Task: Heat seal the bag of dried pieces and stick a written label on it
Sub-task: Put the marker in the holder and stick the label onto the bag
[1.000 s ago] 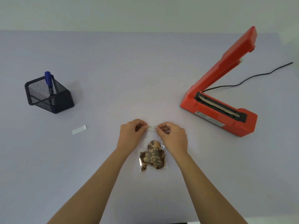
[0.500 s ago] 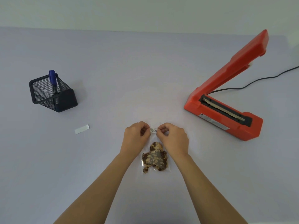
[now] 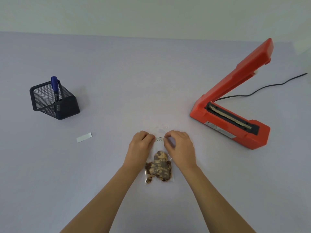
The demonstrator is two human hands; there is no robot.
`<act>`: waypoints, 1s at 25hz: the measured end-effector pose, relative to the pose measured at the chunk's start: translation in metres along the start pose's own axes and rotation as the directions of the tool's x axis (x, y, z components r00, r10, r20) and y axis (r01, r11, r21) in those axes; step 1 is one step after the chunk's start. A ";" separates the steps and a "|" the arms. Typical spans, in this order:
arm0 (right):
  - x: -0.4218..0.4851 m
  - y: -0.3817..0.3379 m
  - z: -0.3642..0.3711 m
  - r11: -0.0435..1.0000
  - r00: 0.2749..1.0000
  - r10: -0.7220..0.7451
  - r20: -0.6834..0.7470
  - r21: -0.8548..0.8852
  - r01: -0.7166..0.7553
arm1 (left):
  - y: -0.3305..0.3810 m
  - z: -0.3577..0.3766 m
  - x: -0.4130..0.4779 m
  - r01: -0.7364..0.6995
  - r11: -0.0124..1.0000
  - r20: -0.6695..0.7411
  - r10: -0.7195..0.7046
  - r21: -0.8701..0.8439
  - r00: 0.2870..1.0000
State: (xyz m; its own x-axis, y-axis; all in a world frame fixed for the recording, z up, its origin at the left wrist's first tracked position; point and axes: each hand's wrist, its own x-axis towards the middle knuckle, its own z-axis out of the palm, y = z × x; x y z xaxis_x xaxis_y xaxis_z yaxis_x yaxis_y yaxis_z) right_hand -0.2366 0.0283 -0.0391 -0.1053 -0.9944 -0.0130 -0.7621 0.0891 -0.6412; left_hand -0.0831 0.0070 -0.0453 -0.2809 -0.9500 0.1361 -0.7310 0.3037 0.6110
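Okay, I've got both hands low in the middle of the pale surface (image 3: 117, 73). The left hand (image 3: 140, 146) has its fingers curled in, pinching the left end of the small written label (image 3: 159, 139). The right hand (image 3: 181, 147) is curled the same way on the label's right end. So the label sits between the two sets of fingertips, over the upper, empty part of the clear bag (image 3: 162, 131); I can't tell whether it is touching the film. The bag lies flat under and between both hands, its top edge just beyond the fingertips. The dried pieces (image 3: 159, 166) are bunched at the near end, between the wrists. Well off to the right of the right hand stands the orange heat sealer (image 3: 255, 140), arm raised, with its black cord (image 3: 284, 84) trailing away. Left of the left hand lies a white paper strip (image 3: 84, 137). Farther out that way is a black mesh pen holder (image 3: 67, 106) with a blue marker (image 3: 54, 82) in it.
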 end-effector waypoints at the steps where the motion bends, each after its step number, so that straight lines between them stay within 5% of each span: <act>1: 0.000 0.005 -0.001 0.999 1.000 -0.030 0.004 0.020 0.029 | -0.004 0.000 -0.003 -0.064 0.997 0.010 0.064 0.043 0.998; 9: -0.005 0.028 -0.007 0.953 0.948 -0.272 0.162 -0.089 0.289 | -0.025 -0.002 -0.012 -0.247 0.960 0.080 0.238 0.132 0.968; 25: -0.005 0.035 -0.007 0.930 0.936 -0.336 0.108 -0.121 0.348 | -0.031 0.000 -0.012 -0.301 0.923 0.138 0.274 0.240 0.952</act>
State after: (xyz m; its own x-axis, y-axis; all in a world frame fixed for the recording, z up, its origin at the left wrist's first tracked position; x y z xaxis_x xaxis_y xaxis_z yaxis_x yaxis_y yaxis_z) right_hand -0.2675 0.0372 -0.0562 0.2268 -0.9664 0.1209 -0.8222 -0.2565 -0.5082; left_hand -0.0574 0.0090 -0.0657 -0.5537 -0.8109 0.1891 -0.7395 0.5833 0.3360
